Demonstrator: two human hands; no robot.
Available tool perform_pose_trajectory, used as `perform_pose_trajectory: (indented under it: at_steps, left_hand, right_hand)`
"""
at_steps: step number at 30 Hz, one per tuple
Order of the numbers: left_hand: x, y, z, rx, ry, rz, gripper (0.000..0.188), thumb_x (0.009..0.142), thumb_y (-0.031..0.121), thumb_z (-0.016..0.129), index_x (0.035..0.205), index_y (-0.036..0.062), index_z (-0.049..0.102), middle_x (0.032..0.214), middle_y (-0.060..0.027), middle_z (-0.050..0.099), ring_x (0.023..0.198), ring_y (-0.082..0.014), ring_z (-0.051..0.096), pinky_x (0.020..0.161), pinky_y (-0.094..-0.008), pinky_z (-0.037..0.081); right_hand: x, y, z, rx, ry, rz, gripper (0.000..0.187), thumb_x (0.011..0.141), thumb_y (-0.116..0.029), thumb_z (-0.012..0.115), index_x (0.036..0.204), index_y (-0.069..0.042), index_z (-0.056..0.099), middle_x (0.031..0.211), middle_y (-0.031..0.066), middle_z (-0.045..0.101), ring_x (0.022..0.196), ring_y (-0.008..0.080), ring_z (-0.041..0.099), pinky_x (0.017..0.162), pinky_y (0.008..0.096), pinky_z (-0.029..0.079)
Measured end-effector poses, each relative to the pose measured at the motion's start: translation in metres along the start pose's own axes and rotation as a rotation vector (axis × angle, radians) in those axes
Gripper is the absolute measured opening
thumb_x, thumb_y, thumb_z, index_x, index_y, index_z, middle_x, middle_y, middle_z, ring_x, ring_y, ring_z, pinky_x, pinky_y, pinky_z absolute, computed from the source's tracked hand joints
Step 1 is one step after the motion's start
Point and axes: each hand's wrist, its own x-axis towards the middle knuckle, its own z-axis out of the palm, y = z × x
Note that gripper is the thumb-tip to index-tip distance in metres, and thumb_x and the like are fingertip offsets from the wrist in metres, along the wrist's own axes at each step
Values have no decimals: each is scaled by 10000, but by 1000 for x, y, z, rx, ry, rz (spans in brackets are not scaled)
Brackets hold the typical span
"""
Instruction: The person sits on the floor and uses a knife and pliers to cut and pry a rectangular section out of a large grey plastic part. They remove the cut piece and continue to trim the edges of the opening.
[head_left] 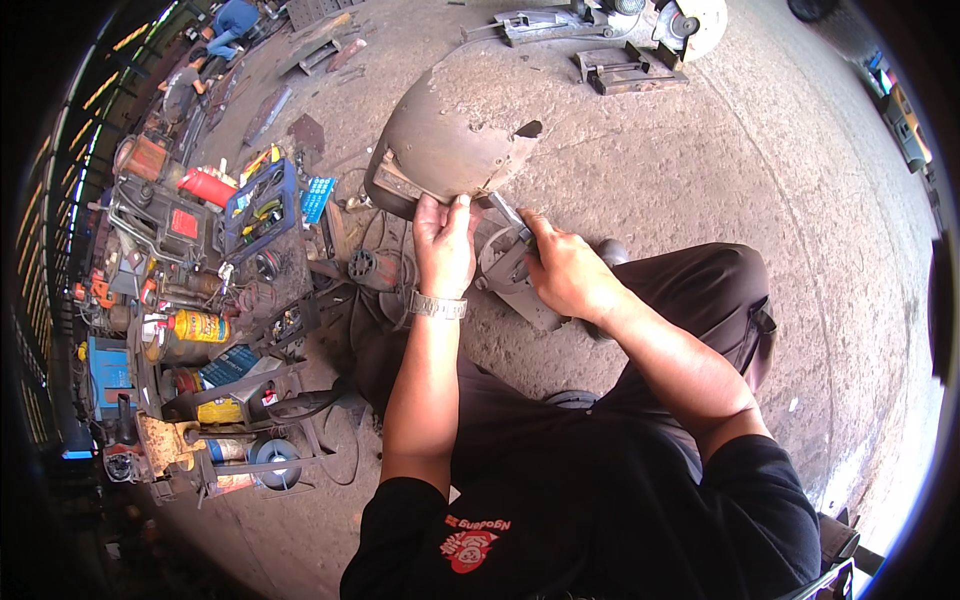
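A curved grey-brown shell (450,130), shaped like a worn welding mask, is tilted in front of me. Its right side is ragged and torn, and a rectangular frame (402,182) sits on its lower left. My left hand (445,240) grips the lower edge, thumb pressed on the outside. In my right hand (575,272) is a flat-bladed hand tool (510,213), its tip at the shell's lower edge beside my left fingers. The fist covers the tool's handle, so its exact kind is unclear. An angled metal piece (525,290) lies below my right hand.
At left lie a blue tool case (262,210), a red bottle (207,186), a yellow can (198,326) and a rack of tools and cans (250,395). A cut-off saw (690,28) and metal frame (630,72) stand ahead. Two people are at far left.
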Motion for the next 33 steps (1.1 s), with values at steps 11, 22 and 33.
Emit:
perform_pose_trajectory:
  at_steps: [11,22,33]
  left_hand:
    - [1,-12,-17,-78,-27,35,206,1030,27,550,1235,38,572,1149,-46,670,982,-113,648,871,-305,543]
    - [5,-8,-14,-55,36,-18,186,1013,-3,520,1190,6,576,1118,-64,669,911,-144,640,814,-285,548]
    - [3,-3,-7,103,132,6,266,996,-36,487,1253,-4,551,1136,-94,684,977,-182,689,900,-360,572]
  right_hand:
    - [-2,-18,-5,697,-264,186,332,1024,-177,587,1298,2,535,833,124,683,710,300,688,650,422,553]
    - [4,8,31,1899,-652,183,491,1046,-270,563,1432,21,484,1060,192,727,877,307,733,778,436,604]
    - [9,4,13,-394,83,4,638,899,-53,532,1508,40,365,1259,274,615,1151,412,618,1005,486,474]
